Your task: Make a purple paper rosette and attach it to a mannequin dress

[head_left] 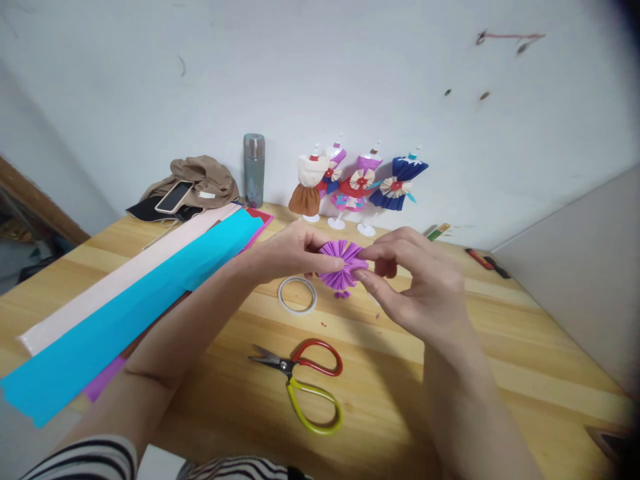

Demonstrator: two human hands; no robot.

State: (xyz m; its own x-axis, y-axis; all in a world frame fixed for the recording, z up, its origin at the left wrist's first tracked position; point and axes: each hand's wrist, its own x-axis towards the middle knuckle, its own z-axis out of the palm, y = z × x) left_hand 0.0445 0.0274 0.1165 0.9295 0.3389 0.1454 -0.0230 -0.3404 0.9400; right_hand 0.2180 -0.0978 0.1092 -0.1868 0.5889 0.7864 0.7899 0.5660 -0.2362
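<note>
Both my hands hold a pleated purple paper rosette above the wooden table. My left hand pinches its left side between thumb and fingers. My right hand pinches its right edge with thumb and forefinger. A small purple scrap lies on the table just under the rosette. A roll of clear tape lies below my left hand, and scissors with one red and one yellow-green handle lie nearer to me, blades pointing left.
Long folded sheets of blue crepe paper and pink crepe paper lie at the left. Several small paper-dressed figures stand by the wall, beside a grey flask. A phone rests on a brown cloth. Markers lie far right.
</note>
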